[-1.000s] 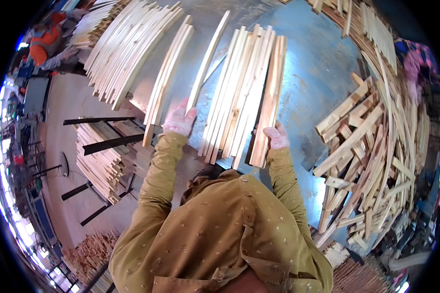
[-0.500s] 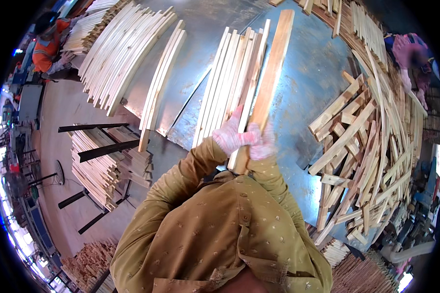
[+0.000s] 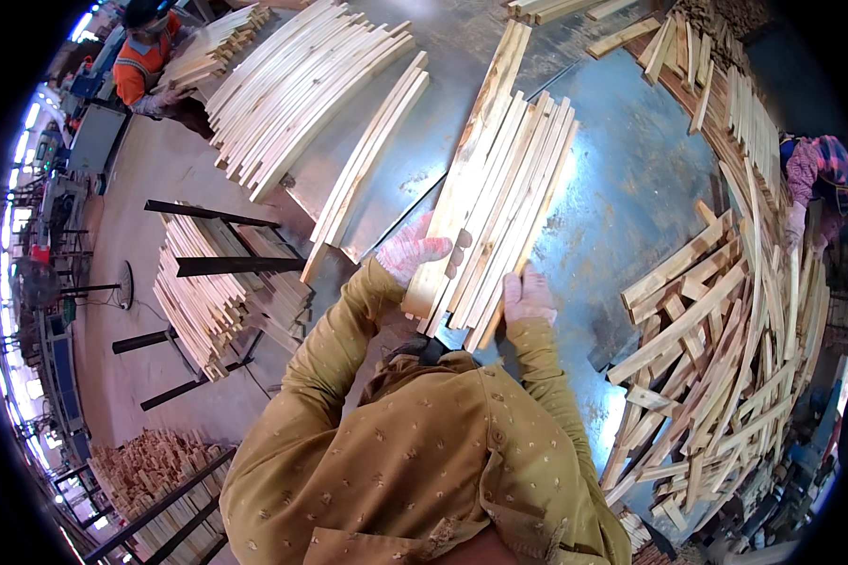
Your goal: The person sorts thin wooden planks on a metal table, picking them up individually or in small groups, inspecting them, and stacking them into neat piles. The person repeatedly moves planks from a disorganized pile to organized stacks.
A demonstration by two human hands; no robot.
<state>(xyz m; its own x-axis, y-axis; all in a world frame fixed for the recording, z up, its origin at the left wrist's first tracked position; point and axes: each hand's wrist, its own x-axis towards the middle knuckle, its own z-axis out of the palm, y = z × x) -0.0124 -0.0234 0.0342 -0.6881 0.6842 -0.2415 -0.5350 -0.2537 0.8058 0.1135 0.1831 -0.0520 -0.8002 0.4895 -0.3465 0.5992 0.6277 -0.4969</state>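
Note:
My left hand [image 3: 413,250], in a white and pink glove, grips a wide wooden board [image 3: 481,113] near its lower end. Its thumb lies over the board's face and fingertips show at the right edge. The board lies along the left side of a row of narrow wooden strips [image 3: 511,188] and reaches farther away than they do. At the row's near right end, my gloved right hand [image 3: 530,296] rests against the outermost strip with its fingers stretched out.
More strips [image 3: 372,155] and a wide row of strips [image 3: 301,89] lie on the metal table [image 3: 622,141] to the left. A jumbled wood heap [image 3: 697,320] is at right. Black rack bars [image 3: 221,266] stick out at left. One person [image 3: 146,66] works far left, another [image 3: 815,179] far right.
A wide board now lies along the row's left side; earlier one was at its right side with both hands on it. My hands have moved apart, and the view has shifted.

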